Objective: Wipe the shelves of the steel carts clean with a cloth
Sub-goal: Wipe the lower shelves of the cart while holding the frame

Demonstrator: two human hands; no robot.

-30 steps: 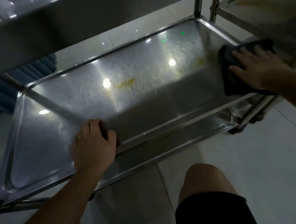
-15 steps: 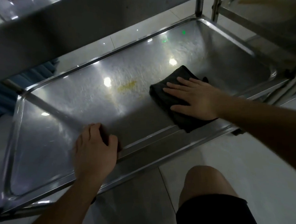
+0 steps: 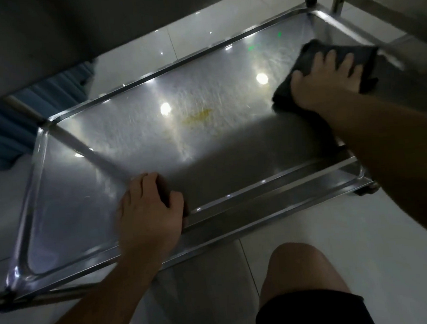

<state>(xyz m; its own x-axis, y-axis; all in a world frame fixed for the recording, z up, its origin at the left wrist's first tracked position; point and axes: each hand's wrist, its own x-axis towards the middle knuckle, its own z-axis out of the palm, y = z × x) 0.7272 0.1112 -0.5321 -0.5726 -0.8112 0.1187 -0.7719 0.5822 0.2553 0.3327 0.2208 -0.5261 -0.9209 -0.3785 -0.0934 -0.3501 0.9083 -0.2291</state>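
- R hand [image 3: 325,83] presses flat on the cloth [image 3: 362,57], fingers spread and straight, no pinch; cloth sits at the far-right end of the shelf [image 3: 129,132], near the back corner.
- Change: half a sec ago the cloth was mid-shelf, just right of the yellow stain [image 3: 196,116]; a sec ago it was at the right end too. So it's a back-and-forth stroke, now at the right limit again.
- L hand [image 3: 148,214] hasn't moved: curled over the shelf's front rim, gripping it, prob. steadying the cart.
- Stain not wiped yet, looks same as before; the pass stopped short of it. Fine swirl marks across the right half.
- Meaning: right part covered, stain + left half to do. Next stroke needs to reach further left, likely w/ more pressure on the stain.
- 2nd cart [image 3: 386,5] at top right, touching or just beside, can't tell.
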